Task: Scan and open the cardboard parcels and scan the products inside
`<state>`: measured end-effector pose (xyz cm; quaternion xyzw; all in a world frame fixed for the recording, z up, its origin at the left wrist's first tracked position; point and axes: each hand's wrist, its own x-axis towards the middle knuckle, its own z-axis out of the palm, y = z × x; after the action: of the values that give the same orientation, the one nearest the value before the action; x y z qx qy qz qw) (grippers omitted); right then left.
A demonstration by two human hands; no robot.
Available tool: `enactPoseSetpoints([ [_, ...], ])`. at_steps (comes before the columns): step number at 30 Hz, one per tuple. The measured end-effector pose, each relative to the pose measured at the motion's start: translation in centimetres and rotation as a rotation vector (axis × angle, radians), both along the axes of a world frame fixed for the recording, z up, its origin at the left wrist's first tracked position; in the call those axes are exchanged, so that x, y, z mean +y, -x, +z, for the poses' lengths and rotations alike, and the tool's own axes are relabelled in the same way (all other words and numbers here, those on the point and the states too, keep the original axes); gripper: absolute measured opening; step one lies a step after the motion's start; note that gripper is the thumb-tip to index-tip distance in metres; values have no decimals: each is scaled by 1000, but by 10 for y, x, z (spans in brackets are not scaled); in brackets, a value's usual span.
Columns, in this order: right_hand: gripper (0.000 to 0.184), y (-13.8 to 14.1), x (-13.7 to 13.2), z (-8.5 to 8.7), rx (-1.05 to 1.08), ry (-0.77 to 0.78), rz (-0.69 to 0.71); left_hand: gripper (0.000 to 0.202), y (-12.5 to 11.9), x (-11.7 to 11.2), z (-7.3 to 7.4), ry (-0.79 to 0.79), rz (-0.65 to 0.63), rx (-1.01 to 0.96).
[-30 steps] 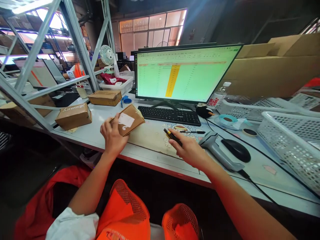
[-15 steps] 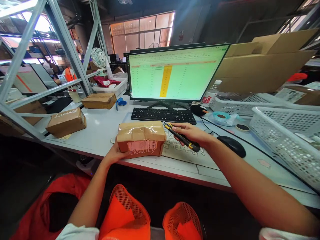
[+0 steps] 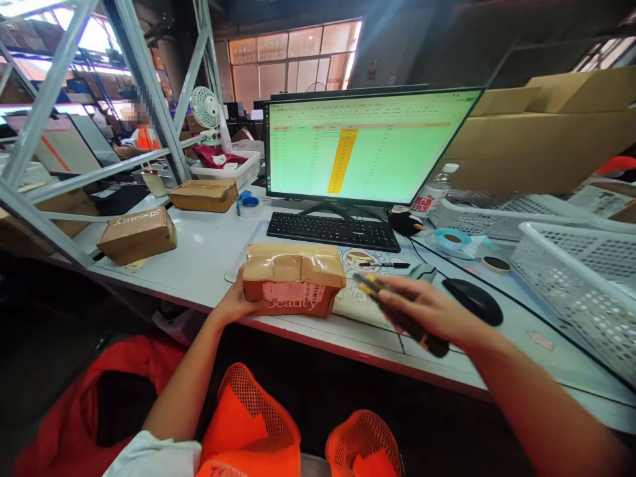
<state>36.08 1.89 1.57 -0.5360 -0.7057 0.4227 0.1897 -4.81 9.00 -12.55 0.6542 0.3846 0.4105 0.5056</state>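
Observation:
A taped brown cardboard parcel (image 3: 293,278) with a barcode label stands on the desk's front edge. My left hand (image 3: 236,303) grips its left end, fingers closed on it. My right hand (image 3: 427,308) is just right of the parcel, closed round a black and yellow utility knife (image 3: 397,313) whose tip points toward the parcel's right end. The knife is blurred by motion.
A monitor (image 3: 362,146) with a green spreadsheet, keyboard (image 3: 332,230), mouse (image 3: 473,299) and pen (image 3: 383,264) lie behind. Two more brown boxes (image 3: 138,233) sit left. White mesh baskets (image 3: 576,278) stand right. Another person sits at the far left behind metal racking.
The left hand turned the parcel over and set it down at the desk edge, label forward. The right hand with the knife swung from the parcel's top right corner down to its right side.

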Motion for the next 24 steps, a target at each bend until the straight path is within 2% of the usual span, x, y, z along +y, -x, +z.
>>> enactPoseSetpoints([
  [2, 88, 5, 18, 24, -191, -324, -23, 79, 1, 1, -1, -2, -27, -14],
  [3, 79, 17, 29, 38, -287, -469, 16, 79, 1, 2, -1, -6, -36, -26],
  [5, 55, 57, 52, 67, -499, -608, 195, 85, 2, 3, -2, -22, -46, -48],
  [7, 52, 111, 70, 93, -757, -574, 365, 98, 3, 3, -2, -33, -40, -58],
  [9, 53, 165, 81, 110, -932, -531, 483, 110, 4, 4, -3, -36, -26, -49],
  [11, 48, 205, 86, 119, -1020, -515, 574, 112, 4, 6, -3, -38, -19, -14],
  [13, 41, 228, 86, 120, -1061, -517, 628, 107, 5, 7, -2, -48, -25, 26],
  [16, 32, 242, 82, 120, -1104, -504, 634, 105, 7, 8, -1, -56, -47, 53],
  [20, 31, 241, 76, 129, -1159, -430, 563, 105, 8, 5, 2, -33, -25, 24],
  [22, 32, 228, 77, 133, -1176, -377, 515, 105, 7, 4, 2, -25, -31, -7],
  [24, 34, 200, 80, 134, -1150, -322, 474, 108, 7, 4, 1, -18, -56, -43],
])
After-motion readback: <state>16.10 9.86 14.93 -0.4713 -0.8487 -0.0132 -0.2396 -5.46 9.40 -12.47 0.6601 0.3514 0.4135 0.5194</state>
